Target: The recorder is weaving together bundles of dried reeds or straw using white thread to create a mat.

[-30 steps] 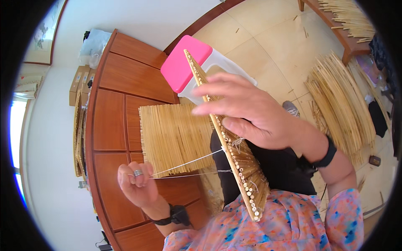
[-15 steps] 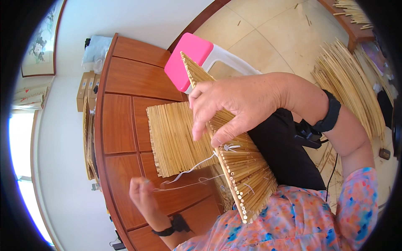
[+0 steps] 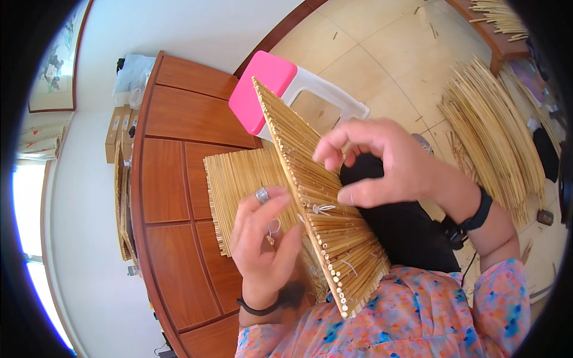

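A panel of thin straw-coloured stalks (image 3: 334,230), bound side by side, stands tilted in front of me. A knot of white string (image 3: 323,209) sits near its edge. My left hand (image 3: 261,238), with a ring on one finger, is beside that edge, thumb and fingers apart; a loop of white string (image 3: 274,227) shows against its palm. On the panel's right side my right hand (image 3: 388,164) hovers off the stalks, fingers curled loosely with a gap to the thumb. Nothing clear shows between them.
Behind the panel, another stalk mat (image 3: 239,185) lies against a reddish-brown wooden cabinet (image 3: 170,179). A pink-topped white stool (image 3: 262,83) stands beyond. Long loose stalks (image 3: 492,131) are piled on the tiled floor at right, and more lie on a wooden bench (image 3: 498,42).
My right hand has let go of the panel's edge and moved right. My left hand has come up and right to the panel from lower left, where it was pulling the white string taut.
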Demonstrator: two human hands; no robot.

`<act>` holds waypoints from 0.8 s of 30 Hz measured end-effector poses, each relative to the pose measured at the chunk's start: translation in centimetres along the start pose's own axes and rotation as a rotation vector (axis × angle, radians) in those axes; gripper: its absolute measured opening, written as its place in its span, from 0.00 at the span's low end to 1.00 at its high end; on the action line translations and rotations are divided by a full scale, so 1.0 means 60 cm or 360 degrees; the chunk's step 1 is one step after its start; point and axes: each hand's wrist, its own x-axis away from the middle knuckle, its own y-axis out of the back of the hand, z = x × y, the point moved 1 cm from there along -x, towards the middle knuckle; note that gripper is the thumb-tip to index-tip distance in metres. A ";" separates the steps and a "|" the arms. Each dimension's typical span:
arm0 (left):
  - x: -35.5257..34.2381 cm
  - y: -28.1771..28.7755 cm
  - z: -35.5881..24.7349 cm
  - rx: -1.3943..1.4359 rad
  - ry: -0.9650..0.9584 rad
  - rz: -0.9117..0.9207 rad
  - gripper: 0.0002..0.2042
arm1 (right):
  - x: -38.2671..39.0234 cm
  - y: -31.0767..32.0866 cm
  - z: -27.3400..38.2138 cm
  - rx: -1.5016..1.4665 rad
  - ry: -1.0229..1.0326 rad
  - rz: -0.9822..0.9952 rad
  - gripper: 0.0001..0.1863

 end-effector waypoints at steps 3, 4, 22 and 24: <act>-0.006 -0.010 -0.014 -0.0113 -0.0641 0.0043 0.16 | 0.020 -0.028 -0.003 0.0201 0.0158 0.0023 0.16; -0.010 -0.010 -0.015 -0.0110 -0.0647 0.0055 0.16 | 0.023 -0.035 -0.007 0.0174 0.0154 0.0051 0.12; -0.010 -0.009 0.000 -0.0291 -0.0827 0.0148 0.19 | 0.051 -0.015 0.001 -0.0462 -0.0324 -0.0353 0.12; -0.008 -0.008 0.001 -0.0354 -0.0823 0.0131 0.19 | 0.048 -0.008 0.008 -0.0561 -0.0247 -0.0659 0.14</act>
